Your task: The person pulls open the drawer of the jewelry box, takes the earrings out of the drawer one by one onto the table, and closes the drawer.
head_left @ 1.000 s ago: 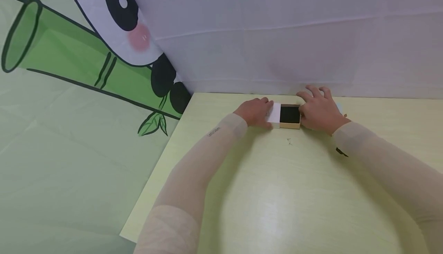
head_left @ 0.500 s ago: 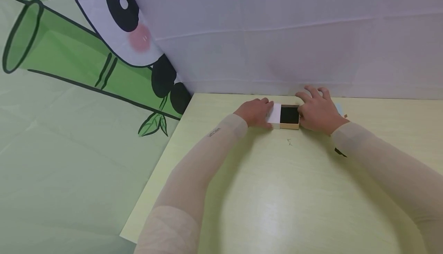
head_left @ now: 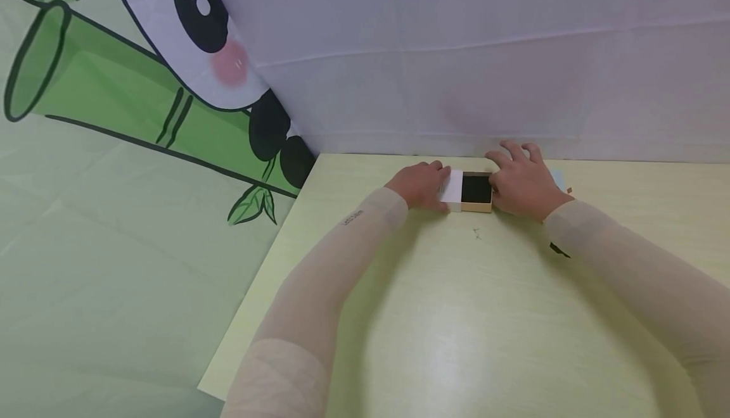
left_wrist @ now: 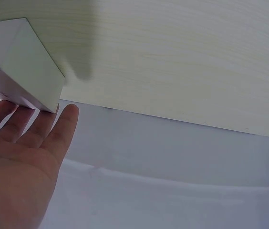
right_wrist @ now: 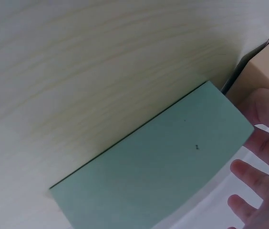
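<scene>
A small slide-out box lies near the table's back edge in the head view. Its white sleeve (head_left: 453, 185) is on the left, and a tan tray (head_left: 476, 207) with a black inside sticks out to the right. My left hand (head_left: 418, 185) holds the sleeve between thumb and fingers; in the left wrist view the fingers lie along the sleeve's (left_wrist: 34, 69) far side. My right hand (head_left: 525, 185) presses the tray's right end with thumb and index finger, the other fingers raised and spread. A pale green card (right_wrist: 158, 152) lies beside it in the right wrist view.
The pale wooden table (head_left: 433, 304) ends at a light cloth wall (head_left: 456, 76) just behind the hands. A printed green cloth (head_left: 137, 240) hangs at the left. A tiny brown bit (head_left: 569, 190) lies right of my right hand.
My right hand has moved slightly left, and the tray has slid a little further into the sleeve. The left hand and sleeve have stayed in place.
</scene>
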`<state>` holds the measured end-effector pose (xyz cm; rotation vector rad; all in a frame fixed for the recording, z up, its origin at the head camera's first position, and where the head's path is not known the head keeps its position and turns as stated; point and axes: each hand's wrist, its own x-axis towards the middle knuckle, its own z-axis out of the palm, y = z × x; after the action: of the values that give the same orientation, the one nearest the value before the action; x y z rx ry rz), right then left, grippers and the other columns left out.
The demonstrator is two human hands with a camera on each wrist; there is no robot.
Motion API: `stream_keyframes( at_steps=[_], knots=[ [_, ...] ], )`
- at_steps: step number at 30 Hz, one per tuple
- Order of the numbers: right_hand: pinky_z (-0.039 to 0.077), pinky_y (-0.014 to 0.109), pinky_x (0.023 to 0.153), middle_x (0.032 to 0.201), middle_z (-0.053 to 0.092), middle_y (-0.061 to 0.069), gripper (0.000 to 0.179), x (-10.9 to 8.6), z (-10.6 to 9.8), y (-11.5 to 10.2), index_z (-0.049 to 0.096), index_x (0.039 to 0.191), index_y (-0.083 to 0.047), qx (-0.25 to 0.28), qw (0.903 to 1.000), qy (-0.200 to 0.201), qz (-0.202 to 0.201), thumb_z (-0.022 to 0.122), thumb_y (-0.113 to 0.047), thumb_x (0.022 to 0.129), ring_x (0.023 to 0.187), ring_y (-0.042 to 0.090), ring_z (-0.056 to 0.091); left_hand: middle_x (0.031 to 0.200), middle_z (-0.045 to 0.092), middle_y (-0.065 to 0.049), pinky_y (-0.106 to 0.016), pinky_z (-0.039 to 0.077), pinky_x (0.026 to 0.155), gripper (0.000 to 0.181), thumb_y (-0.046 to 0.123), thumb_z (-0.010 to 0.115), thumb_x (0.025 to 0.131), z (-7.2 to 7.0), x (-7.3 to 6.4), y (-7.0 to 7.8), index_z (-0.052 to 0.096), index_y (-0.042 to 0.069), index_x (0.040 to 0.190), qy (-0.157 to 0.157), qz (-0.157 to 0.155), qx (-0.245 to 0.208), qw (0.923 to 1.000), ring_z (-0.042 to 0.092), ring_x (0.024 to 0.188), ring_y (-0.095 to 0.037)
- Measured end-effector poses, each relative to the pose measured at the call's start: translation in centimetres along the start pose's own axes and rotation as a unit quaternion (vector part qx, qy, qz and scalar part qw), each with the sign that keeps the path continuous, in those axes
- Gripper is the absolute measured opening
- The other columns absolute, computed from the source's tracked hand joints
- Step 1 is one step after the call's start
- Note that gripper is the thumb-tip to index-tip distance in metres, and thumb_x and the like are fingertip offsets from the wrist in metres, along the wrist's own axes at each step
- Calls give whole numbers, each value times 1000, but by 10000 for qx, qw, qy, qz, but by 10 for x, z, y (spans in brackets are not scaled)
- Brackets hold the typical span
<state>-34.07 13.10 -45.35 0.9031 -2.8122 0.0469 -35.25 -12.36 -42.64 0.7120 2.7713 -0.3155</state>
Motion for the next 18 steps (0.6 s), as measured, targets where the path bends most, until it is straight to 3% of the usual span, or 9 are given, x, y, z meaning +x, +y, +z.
stream_keyframes(
  at_steps=[18],
  knots=[
    [35,82,135,167,65,26,19,4,4,-6,93,102,-5,-6,10000,6,12,77,-16,103,171,56,39,171,61,-5,-44,61,127,94,66,79,108,1,1,-1,43,17,180,-67,4,41,10000,68,144,-24]
  ],
)
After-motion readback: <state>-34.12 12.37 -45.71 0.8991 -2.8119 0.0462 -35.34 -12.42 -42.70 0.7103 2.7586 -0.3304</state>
